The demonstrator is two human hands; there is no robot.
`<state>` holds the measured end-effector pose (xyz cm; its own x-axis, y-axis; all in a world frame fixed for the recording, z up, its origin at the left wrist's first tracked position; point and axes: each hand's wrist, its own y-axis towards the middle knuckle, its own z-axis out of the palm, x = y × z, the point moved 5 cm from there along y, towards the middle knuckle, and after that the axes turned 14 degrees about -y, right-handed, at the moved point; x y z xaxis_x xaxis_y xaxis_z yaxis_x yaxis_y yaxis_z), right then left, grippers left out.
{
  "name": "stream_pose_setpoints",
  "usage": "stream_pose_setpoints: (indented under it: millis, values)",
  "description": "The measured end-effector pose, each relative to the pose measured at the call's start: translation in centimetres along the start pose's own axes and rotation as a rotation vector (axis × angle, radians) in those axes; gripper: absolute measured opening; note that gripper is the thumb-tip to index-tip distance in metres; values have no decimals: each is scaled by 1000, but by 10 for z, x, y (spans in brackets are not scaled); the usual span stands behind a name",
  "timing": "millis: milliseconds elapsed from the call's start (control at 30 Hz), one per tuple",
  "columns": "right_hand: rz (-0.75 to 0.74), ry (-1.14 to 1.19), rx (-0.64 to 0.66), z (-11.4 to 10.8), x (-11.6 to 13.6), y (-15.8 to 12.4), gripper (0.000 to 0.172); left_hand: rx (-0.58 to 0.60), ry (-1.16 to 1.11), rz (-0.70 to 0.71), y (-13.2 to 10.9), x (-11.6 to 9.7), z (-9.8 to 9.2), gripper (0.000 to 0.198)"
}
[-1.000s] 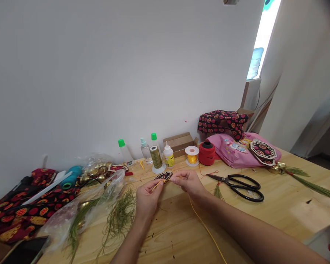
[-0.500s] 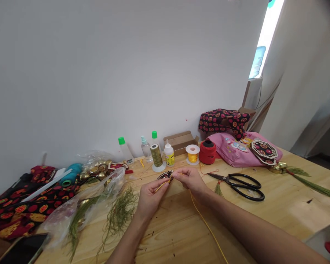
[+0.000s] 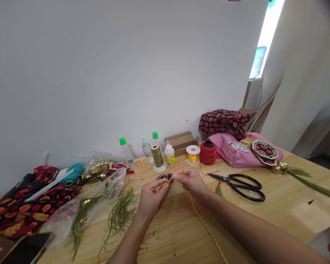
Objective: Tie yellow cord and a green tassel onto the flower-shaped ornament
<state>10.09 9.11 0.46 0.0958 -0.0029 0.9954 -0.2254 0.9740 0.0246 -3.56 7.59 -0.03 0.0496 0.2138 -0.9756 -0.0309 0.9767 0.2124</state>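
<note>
Both my hands meet above the wooden table point(image 3: 277, 205). My left hand point(image 3: 151, 197) pinches a small dark patterned ornament piece point(image 3: 165, 177) together with a yellow cord point(image 3: 203, 225). My right hand point(image 3: 191, 180) pinches the same cord just right of the piece. From there the cord trails down under my right forearm toward the table's near edge.
Black scissors point(image 3: 240, 186) lie to the right. Behind the hands stand thread spools point(image 3: 157, 157), glue bottles point(image 3: 169, 155), a yellow cord reel point(image 3: 193, 155), a red spool point(image 3: 208, 152) and a cardboard box point(image 3: 180, 142). Green tassels point(image 3: 119, 216), a plastic bag and patterned fabric point(image 3: 19, 209) lie left; a pink bag point(image 3: 233, 150) sits right.
My hands have stayed pinched on the piece and cord with only a slight shift; the view has drifted a little.
</note>
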Motion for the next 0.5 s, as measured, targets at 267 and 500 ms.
stream_pose_setpoints:
  millis: [267, 500]
  values:
    - [24, -61, 50, -2, -5, 6, 27, 6, 74, -1, -2, 1, 0, 21]
    - [25, -75, 47, 0, -11, 6, 29, -5, 151, 50, 0, 0, 1, 15]
